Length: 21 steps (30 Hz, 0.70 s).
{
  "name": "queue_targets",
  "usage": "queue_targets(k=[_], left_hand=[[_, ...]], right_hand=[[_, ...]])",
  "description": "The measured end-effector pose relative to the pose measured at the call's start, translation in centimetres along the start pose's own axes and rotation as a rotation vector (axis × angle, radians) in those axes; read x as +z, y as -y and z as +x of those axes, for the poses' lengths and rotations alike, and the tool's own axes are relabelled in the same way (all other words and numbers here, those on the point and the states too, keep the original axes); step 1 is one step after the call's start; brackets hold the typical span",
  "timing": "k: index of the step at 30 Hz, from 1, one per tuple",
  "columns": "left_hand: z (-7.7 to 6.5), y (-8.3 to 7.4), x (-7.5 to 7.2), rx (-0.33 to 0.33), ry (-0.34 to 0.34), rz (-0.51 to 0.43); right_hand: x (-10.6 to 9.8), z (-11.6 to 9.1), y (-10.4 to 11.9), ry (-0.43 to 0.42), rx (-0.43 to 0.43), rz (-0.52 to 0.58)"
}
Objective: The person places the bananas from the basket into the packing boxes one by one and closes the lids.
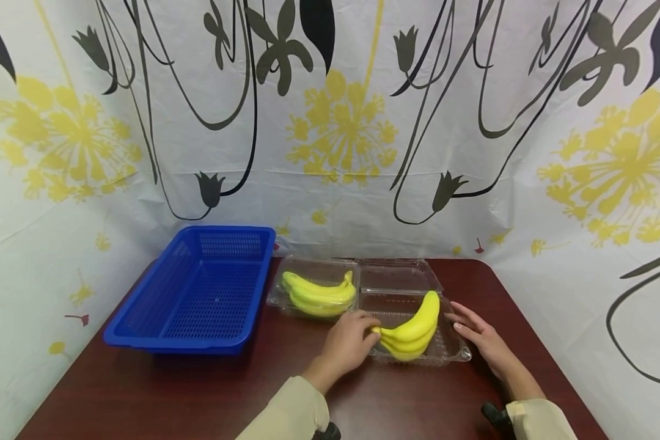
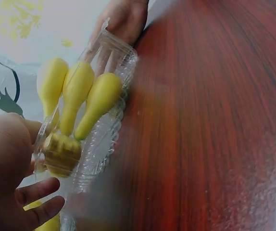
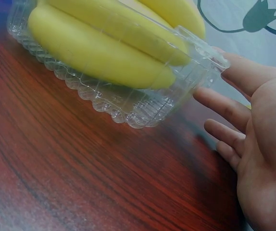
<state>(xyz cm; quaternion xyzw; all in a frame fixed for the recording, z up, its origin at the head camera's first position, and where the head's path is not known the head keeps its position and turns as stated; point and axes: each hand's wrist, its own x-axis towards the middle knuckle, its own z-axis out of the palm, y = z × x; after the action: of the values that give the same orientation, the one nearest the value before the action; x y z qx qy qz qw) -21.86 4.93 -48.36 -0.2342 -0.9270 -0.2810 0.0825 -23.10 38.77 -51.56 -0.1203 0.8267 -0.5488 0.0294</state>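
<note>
A bunch of yellow bananas (image 1: 412, 330) sits in a clear plastic clamshell box (image 1: 451, 351) whose lid (image 1: 396, 275) lies folded back behind it. At the stem end, my left hand (image 1: 348, 342) pinches the bunch between thumb and forefinger. The other left fingers (image 2: 39, 190) stay outside the box wall, seen in the left wrist view. My right hand (image 1: 486, 345) touches the right side of the box with fingers (image 3: 224, 106) mostly straight. Through the clear wall, the bananas (image 3: 99, 53) show in the right wrist view.
Left of the open box stands a second clear box (image 1: 277, 296) with greenish-yellow bananas (image 1: 321, 293) inside. A blue plastic basket (image 1: 247, 330) stands at the left on the dark red-brown table (image 1: 209, 391). Patterned white sheeting (image 1: 330, 201) encloses the back and sides.
</note>
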Motion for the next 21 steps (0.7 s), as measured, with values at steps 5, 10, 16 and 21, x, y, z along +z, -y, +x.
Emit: queue_targets(k=[5, 10, 16, 21], left_hand=[[-0.1, -0.1, 0.2, 0.013, -0.001, 0.051], [-0.9, -0.1, 0.5, -0.017, -0.073, -0.034], [-2.1, -0.8, 1.7, -0.115, -0.291, -0.264], [-2.7, -0.8, 2.6, -0.248, -0.333, -0.580]], right_hand=[[0.0, 0.0, 0.0, -0.004, -0.011, -0.002], [0.1, 0.0, -0.1, -0.002, 0.004, 0.005], [-0.1, 0.1, 0.0, -0.007, -0.006, 0.016], [0.1, 0.2, 0.0, -0.003, -0.004, 0.015]])
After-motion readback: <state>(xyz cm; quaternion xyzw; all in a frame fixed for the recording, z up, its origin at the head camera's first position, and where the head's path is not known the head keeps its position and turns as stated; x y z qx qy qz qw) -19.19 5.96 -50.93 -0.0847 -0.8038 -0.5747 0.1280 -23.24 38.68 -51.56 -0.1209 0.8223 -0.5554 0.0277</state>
